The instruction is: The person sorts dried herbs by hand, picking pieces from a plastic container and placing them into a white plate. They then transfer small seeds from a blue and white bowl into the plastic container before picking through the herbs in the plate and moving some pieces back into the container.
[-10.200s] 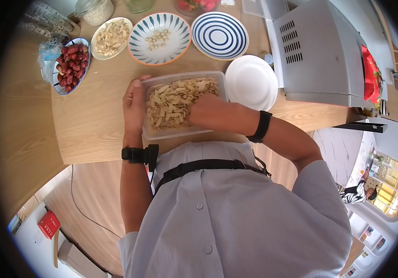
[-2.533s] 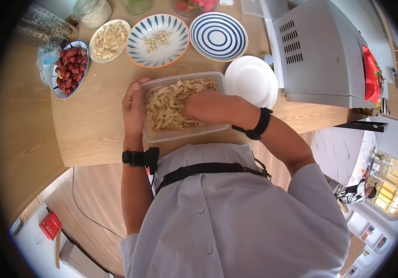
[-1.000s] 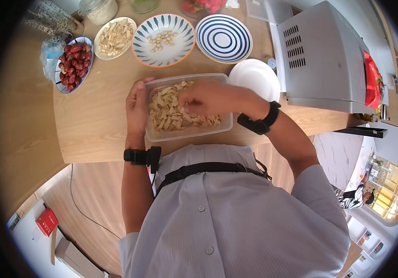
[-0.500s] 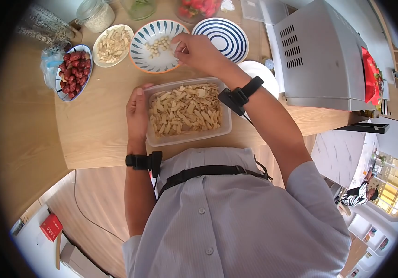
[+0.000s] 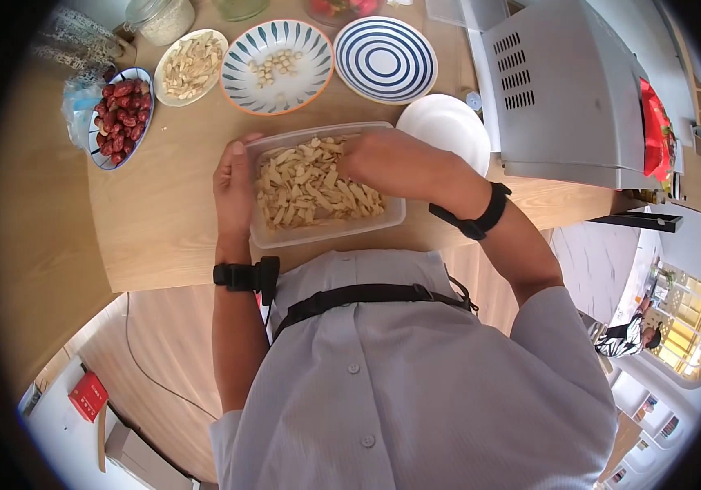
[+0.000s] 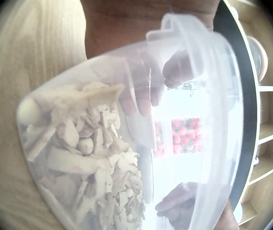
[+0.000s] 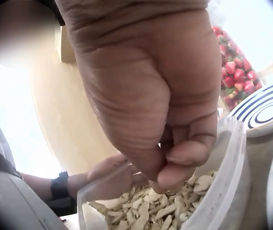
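My left hand [image 5: 234,175] grips the left end of a clear plastic container [image 5: 330,237], thumb at the rim; in the left wrist view its fingers show through the wall. Pale dried slices [image 5: 301,188] fill the container's bottom, with small round pale balls [image 6: 85,145] among them. My right hand [image 5: 404,167] is over the container's right half. In the right wrist view its fingers are curled, with thumb and fingertips [image 7: 174,175] together close over the slices and nothing visible between them. Beyond the container, a leaf-patterned plate [image 5: 240,86] holds several round pale balls [image 5: 273,67].
Along the back stand a plate of slices [image 5: 191,67], a blue-ringed plate [image 5: 385,61], a glass jar [image 5: 160,18] and red fruit [image 7: 239,74]. Red dates [image 5: 122,118] fill a left bowl. A white plate [image 5: 446,135] sits right, beside a grey appliance [image 5: 571,98].
My right hand rose from the container to the leaf-patterned plate with a pale bit at its fingertips, then came back over the container. A pale bit now shows on that plate's near side.
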